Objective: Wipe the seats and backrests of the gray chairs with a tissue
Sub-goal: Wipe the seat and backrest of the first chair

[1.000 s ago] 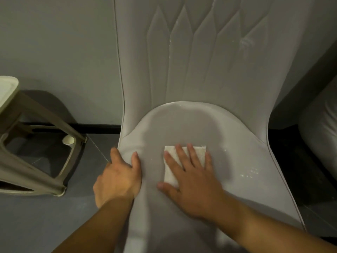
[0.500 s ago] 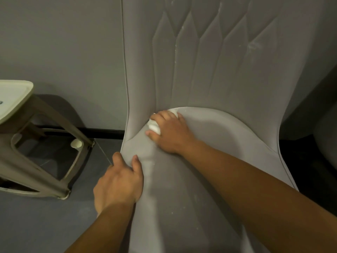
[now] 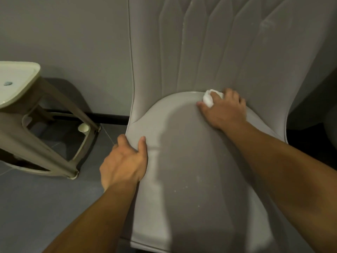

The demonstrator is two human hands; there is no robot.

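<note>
A gray padded chair fills the middle of the head view, its seat (image 3: 191, 170) below a tall ribbed backrest (image 3: 218, 42). My right hand (image 3: 224, 110) grips a bunched white tissue (image 3: 208, 99) and presses it into the seam where seat meets backrest, right of centre. My left hand (image 3: 125, 161) holds the seat's left edge, thumb on top and fingers curled over the side. Small white specks dot the seat and backrest.
A beige plastic stool (image 3: 27, 106) stands on the gray floor to the left, near the wall. Part of another gray chair (image 3: 331, 128) shows at the far right edge. A dark baseboard runs along the wall behind.
My right hand bunched the flat tissue, carried it from the seat's middle to the back left seam, then slid it right along the seam. My left hand kept its hold on the edge.
</note>
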